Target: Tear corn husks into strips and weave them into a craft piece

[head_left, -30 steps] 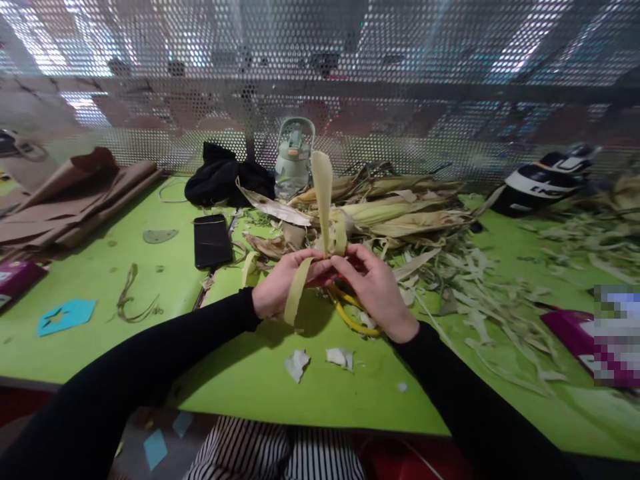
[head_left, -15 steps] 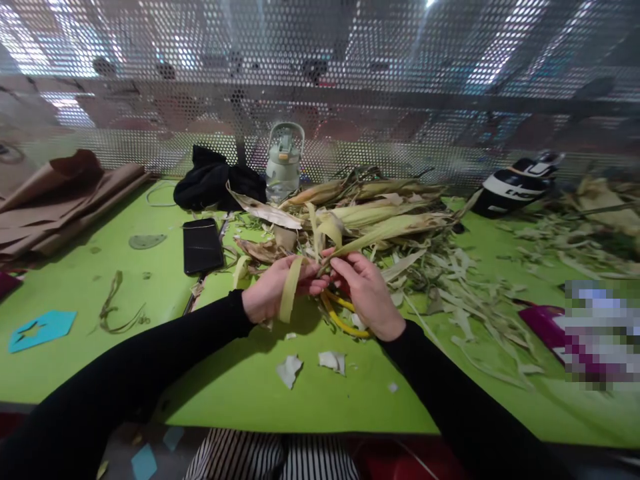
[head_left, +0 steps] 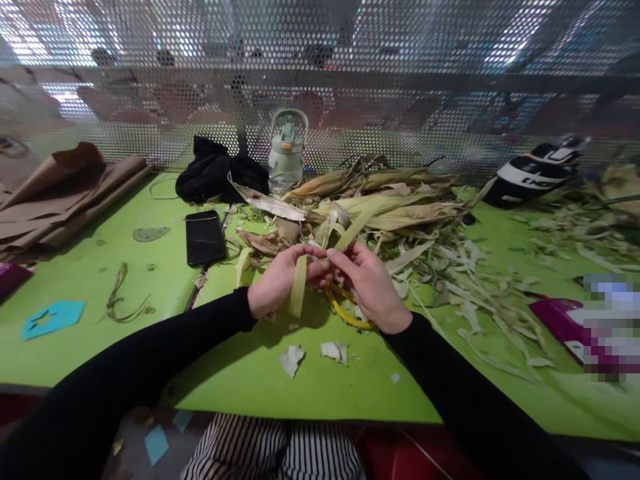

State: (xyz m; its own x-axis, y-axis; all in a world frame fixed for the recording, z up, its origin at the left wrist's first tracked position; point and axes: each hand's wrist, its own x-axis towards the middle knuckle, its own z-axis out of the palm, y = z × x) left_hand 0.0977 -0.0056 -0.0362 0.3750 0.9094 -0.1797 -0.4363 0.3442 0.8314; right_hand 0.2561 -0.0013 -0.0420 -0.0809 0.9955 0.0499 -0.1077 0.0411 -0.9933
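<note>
My left hand (head_left: pixel 286 275) and my right hand (head_left: pixel 369 283) meet above the green table, fingertips almost touching, both closed. Strips of corn husk run through their fingers. One pale green husk strip (head_left: pixel 299 287) hangs down over my left hand's fingers, and another husk strip (head_left: pixel 357 223) rises away from my right thumb and forefinger. The exact pinch points are partly hidden by the fingers. Just under my right hand lies a yellow ring-shaped piece (head_left: pixel 345 315), part of it covered. Behind the hands is a heap of dried corn husks (head_left: pixel 395 213).
Shredded husk (head_left: pixel 475 300) spreads to the right. A black phone (head_left: pixel 205 238), a black cloth (head_left: pixel 220 173) and folded brown paper (head_left: pixel 65 193) are on the left. A clear bottle (head_left: pixel 287 157) and a black bottle (head_left: pixel 533 175) stand or lean at the back. White scraps (head_left: pixel 293 360) lie in front.
The view has shifted slightly. My hands have drawn a little closer together, and the husk strip at my right fingers now points more steeply up.
</note>
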